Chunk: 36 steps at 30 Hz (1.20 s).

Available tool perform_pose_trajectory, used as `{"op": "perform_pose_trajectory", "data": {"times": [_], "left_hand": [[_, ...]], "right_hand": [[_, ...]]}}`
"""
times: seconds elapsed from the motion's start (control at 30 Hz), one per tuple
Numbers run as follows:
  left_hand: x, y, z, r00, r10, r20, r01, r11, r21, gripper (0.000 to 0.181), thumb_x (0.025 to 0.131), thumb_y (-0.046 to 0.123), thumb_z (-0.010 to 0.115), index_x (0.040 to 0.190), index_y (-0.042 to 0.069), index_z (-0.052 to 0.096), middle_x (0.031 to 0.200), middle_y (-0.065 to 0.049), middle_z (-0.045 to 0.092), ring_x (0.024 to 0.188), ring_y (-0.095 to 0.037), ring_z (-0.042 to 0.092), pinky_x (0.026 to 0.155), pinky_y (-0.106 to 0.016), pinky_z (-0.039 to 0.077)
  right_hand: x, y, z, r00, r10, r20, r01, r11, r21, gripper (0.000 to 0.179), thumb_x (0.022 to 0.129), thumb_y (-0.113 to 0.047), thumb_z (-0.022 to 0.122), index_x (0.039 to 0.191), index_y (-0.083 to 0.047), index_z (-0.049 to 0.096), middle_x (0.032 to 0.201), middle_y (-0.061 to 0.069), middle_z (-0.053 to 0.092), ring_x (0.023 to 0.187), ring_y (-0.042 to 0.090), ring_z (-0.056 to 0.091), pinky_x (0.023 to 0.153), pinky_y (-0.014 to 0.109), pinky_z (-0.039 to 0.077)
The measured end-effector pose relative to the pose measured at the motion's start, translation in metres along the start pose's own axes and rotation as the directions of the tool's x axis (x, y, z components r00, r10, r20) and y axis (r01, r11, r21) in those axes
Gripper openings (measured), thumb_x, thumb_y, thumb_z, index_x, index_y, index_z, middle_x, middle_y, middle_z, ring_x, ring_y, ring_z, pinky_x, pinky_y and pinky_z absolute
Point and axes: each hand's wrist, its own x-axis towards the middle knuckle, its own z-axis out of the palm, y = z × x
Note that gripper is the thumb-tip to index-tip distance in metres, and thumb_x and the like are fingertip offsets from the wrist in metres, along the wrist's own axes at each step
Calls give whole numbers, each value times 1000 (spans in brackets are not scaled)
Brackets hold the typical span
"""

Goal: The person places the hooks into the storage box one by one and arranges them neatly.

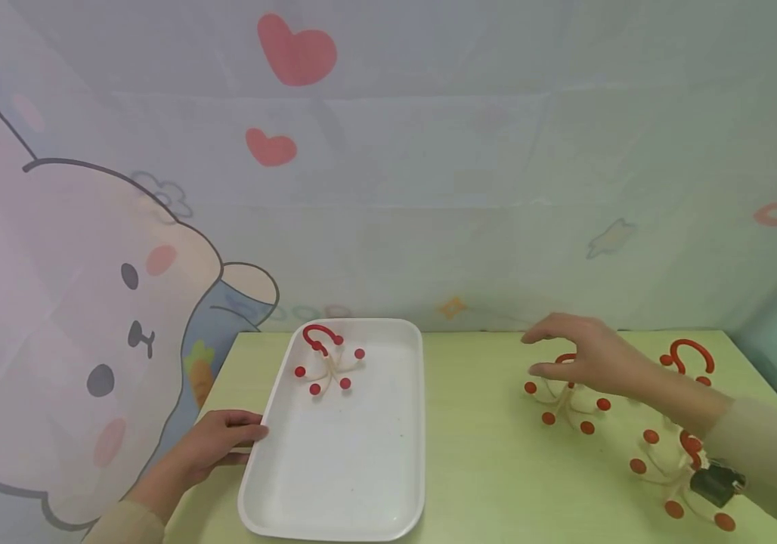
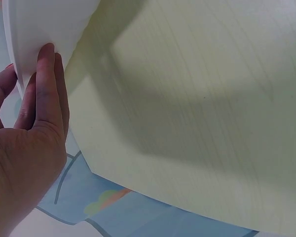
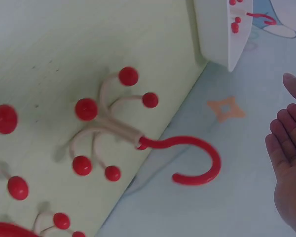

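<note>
My left hand [image 1: 221,442] pinches the left rim of a white tray [image 1: 354,468]; in the left wrist view its fingers [image 2: 47,91] lie against the underside. Inside the tray, at the far left, stands a beige, several-armed piece [image 1: 330,368] with red ball tips and a red hook on top. My right hand [image 1: 595,355] hovers with parted fingers over a similar piece [image 1: 565,400], partly hiding it. The right wrist view shows that piece's red hook [image 3: 214,158] apart from the hand [image 3: 288,148]. Nothing is in the right hand.
More of these ball-tipped pieces stand at the right, one with a red hook [image 1: 694,347] at the back and another [image 1: 684,476] nearer. A small black object [image 1: 718,483] is beside the near one. Behind the pale green table [image 1: 473,453] hangs a printed cloth [image 1: 429,189].
</note>
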Motion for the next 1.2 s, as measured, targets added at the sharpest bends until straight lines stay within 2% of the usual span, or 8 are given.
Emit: {"op": "perform_pose_trajectory", "data": {"times": [0.2, 0.43, 0.6, 0.73, 0.97, 1.2], "left_hand": [[0, 0, 0, 1000, 2, 3, -2, 1000, 2, 39, 100, 11, 74, 128, -14, 66, 116, -18, 76, 100, -21, 75, 79, -35, 66], [0, -1, -3, 999, 3, 41, -4, 1000, 9, 41, 101, 12, 73, 130, -15, 64, 116, -16, 76, 99, -18, 74, 81, -34, 66], [0, 0, -1, 1000, 4, 18, -5, 1000, 4, 39, 100, 11, 73, 128, -15, 65, 115, -16, 76, 99, -19, 75, 80, -35, 66], [0, 1, -1, 1000, 11, 17, -11, 1000, 3, 39, 101, 11, 72, 128, -16, 65, 116, -18, 76, 100, -21, 75, 79, -35, 66], [0, 0, 0, 1000, 1, 10, -1, 1000, -2, 38, 100, 11, 74, 127, -14, 66, 115, -17, 76, 100, -22, 75, 80, -36, 66], [-2, 2, 1, 1000, 0, 7, 0, 1000, -5, 37, 99, 11, 75, 126, -13, 67, 114, -16, 76, 100, -22, 75, 80, -36, 66]], "right_hand": [[-14, 13, -6, 1000, 1, -29, -4, 996, -91, 38, 88, -23, 91, 122, -18, 76, 120, -10, 74, 116, 23, 69, 91, 39, 62], [-25, 29, -10, 999, -14, -46, 7, 988, -153, 40, 85, -20, 93, 122, -17, 76, 119, -7, 75, 112, 25, 70, 91, 43, 62], [-31, 41, -10, 999, 4, -46, -13, 981, -193, 42, 83, -18, 94, 121, -15, 77, 118, -2, 75, 109, 26, 71, 88, 45, 63], [-35, 51, -8, 998, -14, -69, -2, 974, -225, 41, 81, -18, 95, 118, -14, 77, 113, -4, 76, 104, 25, 72, 85, 43, 63], [-41, 62, -4, 994, -51, -99, 25, 969, -245, 38, 79, -17, 97, 112, -14, 78, 108, -6, 76, 98, 23, 72, 81, 41, 63], [-44, 68, 0, 993, -31, -112, 2, 970, -243, 33, 79, -16, 96, 107, -16, 79, 104, -9, 76, 95, 22, 72, 79, 39, 62]]}}
